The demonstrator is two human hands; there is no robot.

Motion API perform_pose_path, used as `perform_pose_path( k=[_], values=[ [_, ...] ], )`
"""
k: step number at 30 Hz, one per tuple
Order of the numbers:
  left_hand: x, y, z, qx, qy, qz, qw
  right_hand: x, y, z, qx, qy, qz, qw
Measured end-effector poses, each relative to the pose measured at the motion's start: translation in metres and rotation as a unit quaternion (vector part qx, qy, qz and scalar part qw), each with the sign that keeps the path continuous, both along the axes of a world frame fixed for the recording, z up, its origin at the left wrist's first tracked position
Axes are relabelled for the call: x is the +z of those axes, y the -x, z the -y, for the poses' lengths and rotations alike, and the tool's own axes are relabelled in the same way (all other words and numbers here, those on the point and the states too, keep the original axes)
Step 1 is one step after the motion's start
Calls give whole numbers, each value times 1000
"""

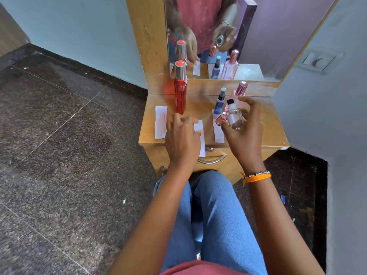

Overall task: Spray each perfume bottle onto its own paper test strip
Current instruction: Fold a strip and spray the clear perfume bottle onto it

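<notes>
My right hand (pixel 245 133) holds a small clear pink perfume bottle (pixel 235 118) above the wooden table (pixel 270 124), its black nozzle uncovered; a pink metallic cap (pixel 220 119) is pinched in the same hand. My left hand (pixel 182 135) rests on the middle paper strip (pixel 199 133), which overhangs the table's front edge. A second strip (pixel 218 133) lies under the held bottle, and a third strip (pixel 160 122) lies at the left. A tall red bottle (pixel 180 90), a small blue bottle (pixel 220 102) and a pink bottle with a pink cap (pixel 240 90) stand upright behind.
A mirror (pixel 258 36) backs the table and reflects the bottles and hands. A drawer with a metal handle (pixel 212 160) sits below the tabletop. A grey wall with a switch plate (pixel 317 60) is on the right; dark stone floor on the left.
</notes>
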State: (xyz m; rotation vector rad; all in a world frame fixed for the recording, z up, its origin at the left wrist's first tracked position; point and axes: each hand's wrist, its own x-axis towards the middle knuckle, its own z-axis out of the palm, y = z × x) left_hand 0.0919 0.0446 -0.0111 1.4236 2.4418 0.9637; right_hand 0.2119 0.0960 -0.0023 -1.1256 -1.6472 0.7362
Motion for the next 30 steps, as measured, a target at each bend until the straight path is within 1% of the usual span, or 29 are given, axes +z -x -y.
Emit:
perform_pose_path(
  k=[4, 12, 18, 20, 22, 24, 27, 28, 30],
  values=[
    [-5, 4, 6, -30, 40, 1, 999, 1, 0, 0, 6, -2, -7, 1000],
    [-9, 6, -16, -24, 29, 11, 999, 1, -2, 5, 23, 14, -9, 1000],
    [-13, 7, -25, -30, 23, -1, 999, 0, -2, 7, 28, 17, -4, 999],
    [-12, 7, -23, -31, 9, -4, 999, -1, -2, 7, 31, 26, -5, 999],
    [-9, 5, -20, -43, -34, 2, 998, -2, -1, 8, 37, 35, -9, 999],
    [-4, 2, -16, -85, -75, 48, 992, -2, 0, 9, 50, 45, -25, 997],
    [4, -5, -5, -159, -80, 194, 965, 0, 2, 13, 76, 75, -94, 990],
    [7, -7, -1, -168, -70, 259, 949, 1, 3, 15, 83, 91, -126, 984],
    [11, -11, 6, -178, -49, 391, 902, 4, 3, 16, 96, 122, -187, 970]
  ],
)
